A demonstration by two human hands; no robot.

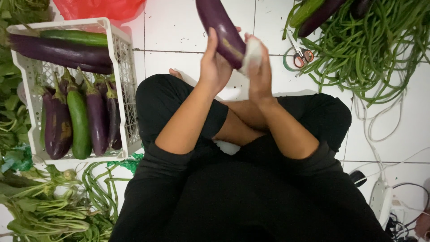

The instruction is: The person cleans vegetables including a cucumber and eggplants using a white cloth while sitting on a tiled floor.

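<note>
Left hand (215, 65) wrapped around eggplant (221, 29), held up tilted over the lap above the tile floor (179, 27). Right hand (260, 71) presses a white cloth (251, 54) flat against its lower end. Crate (123, 58) of eggplants and 2 cucumbers at left; scissors (301, 54) beside the long beans (371, 49), right.

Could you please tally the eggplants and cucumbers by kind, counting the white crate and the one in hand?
Eggplants in the crate: 6, some overlapping, so roughly
Cucumbers in the crate: 2
Eggplant held by the left hand, with the right hand pressing a white cloth on it: 1
Total: 9
</note>
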